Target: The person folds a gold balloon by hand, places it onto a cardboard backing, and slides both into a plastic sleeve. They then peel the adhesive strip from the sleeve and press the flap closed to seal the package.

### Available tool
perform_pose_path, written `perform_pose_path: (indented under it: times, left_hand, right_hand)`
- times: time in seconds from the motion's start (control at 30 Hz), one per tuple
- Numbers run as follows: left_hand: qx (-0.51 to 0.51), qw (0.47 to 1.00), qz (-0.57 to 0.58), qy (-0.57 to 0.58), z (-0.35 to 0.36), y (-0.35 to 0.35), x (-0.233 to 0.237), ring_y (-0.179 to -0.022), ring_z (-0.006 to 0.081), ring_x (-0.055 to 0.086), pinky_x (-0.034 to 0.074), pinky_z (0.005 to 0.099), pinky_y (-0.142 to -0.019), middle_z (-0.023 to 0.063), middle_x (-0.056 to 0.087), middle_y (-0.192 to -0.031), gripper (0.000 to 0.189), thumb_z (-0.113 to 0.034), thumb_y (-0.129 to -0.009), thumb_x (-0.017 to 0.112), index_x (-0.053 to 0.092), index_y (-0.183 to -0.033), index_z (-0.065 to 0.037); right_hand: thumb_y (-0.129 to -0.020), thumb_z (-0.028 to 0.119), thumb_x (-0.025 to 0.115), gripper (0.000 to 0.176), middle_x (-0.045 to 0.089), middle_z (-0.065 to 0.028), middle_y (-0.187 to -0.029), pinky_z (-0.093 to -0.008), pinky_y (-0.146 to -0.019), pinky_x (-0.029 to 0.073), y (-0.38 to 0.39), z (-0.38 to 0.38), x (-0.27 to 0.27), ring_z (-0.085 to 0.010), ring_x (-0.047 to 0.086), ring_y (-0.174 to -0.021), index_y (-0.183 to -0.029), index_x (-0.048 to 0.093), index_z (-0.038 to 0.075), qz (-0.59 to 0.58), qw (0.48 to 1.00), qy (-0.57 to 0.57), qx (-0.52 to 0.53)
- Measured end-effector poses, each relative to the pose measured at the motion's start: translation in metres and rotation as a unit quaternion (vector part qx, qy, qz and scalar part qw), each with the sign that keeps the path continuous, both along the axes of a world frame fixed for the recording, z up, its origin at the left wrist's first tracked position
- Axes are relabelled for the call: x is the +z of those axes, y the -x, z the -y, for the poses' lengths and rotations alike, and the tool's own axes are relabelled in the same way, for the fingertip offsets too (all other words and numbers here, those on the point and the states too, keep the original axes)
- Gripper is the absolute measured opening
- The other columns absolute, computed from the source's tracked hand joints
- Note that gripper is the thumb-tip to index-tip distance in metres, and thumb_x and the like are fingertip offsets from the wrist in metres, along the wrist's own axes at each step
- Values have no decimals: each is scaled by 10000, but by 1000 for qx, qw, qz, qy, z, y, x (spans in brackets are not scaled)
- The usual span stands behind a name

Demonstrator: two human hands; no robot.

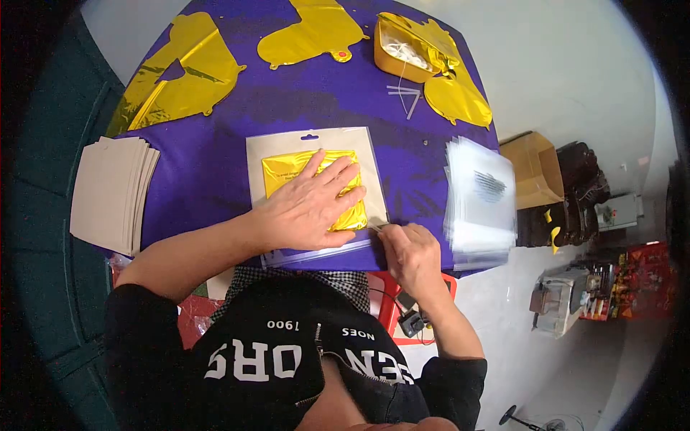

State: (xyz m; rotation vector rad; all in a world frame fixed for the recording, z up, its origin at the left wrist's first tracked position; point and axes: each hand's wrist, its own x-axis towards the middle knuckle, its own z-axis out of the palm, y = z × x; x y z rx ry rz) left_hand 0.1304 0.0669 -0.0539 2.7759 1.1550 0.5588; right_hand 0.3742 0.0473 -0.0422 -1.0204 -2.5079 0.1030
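My left hand [307, 210] lies flat with its fingers spread on a folded gold foil piece [281, 167]. Beneath the foil is a beige card [256, 153] with a hanging slot at its top, inside a clear plastic sleeve [378, 165]. My right hand [411, 253] is closed in a pinch at the sleeve's lower right corner, where the card and sleeve edges meet. What exactly its fingertips grip is too small to tell.
Beige cards [111, 190] are stacked at the left, clear sleeves [480, 194] at the right. Gold foil balloons [309, 34] lie along the far side of the purple table [215, 144]. A yellow container [390, 63] holds white strips; a cardboard box [533, 169] stands beyond the right edge.
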Motion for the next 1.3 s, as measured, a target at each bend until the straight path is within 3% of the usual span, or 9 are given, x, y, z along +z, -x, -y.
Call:
perform_pose_path:
  times: [0.3,0.4,0.5,0.8,1.0,1.2,1.3]
  left_hand:
    - [7,1000,-13,18,1,-1,0,-1403,380,335,228,585,-1159,242,435,-1436,692,-491,-844,654,545,-1331,-11]
    - [10,1000,-18,10,1,-1,-2,-1402,374,339,233,581,-1158,243,437,-1436,690,-500,-855,639,543,-1333,-11]
    - [11,1000,-23,12,1,-1,0,-1403,370,340,234,582,-1158,239,439,-1435,690,-506,-860,629,543,-1334,-12]
    - [12,999,-30,10,1,-1,-1,-1400,370,343,231,580,-1158,237,435,-1436,690,-526,-885,591,528,-1348,-18]
    - [8,999,-24,19,-1,-1,-3,-1405,376,334,216,587,-1162,243,431,-1436,695,-532,-886,587,525,-1348,-16]
    - [7,1000,-28,11,0,-1,-3,-1404,381,334,219,595,-1157,248,424,-1439,704,-539,-883,589,525,-1342,-8]
    - [6,999,-27,23,-1,-1,-4,-1405,386,331,216,600,-1156,248,416,-1448,704,-538,-884,587,525,-1342,-5]
  right_hand:
    - [-892,88,647,195,539,-133,-526,-385,-401,433,11,20,-4,-294,572,-444,-751,520,45,5,992,5,-124]
    - [-893,132,657,233,558,-128,-524,-395,-420,453,22,15,5,-287,587,-452,-710,531,61,71,984,-17,-162]
    - [-884,170,673,274,572,-132,-530,-403,-429,462,29,8,4,-279,603,-466,-671,532,72,62,984,-24,-165]
    - [-896,151,651,190,598,-154,-579,-436,-471,479,13,9,2,-347,620,-514,-803,532,36,15,990,87,-114]
    - [-904,171,656,218,587,-159,-549,-440,-457,465,19,5,1,-344,618,-493,-775,533,44,24,976,102,-188]
    - [-908,252,680,347,572,-139,-517,-403,-423,437,18,5,-6,-320,575,-433,-682,489,70,57,977,-13,-206]
    - [-891,352,688,346,656,-157,-718,-382,-561,473,14,13,13,-303,629,-622,-782,549,54,137,953,33,-268]
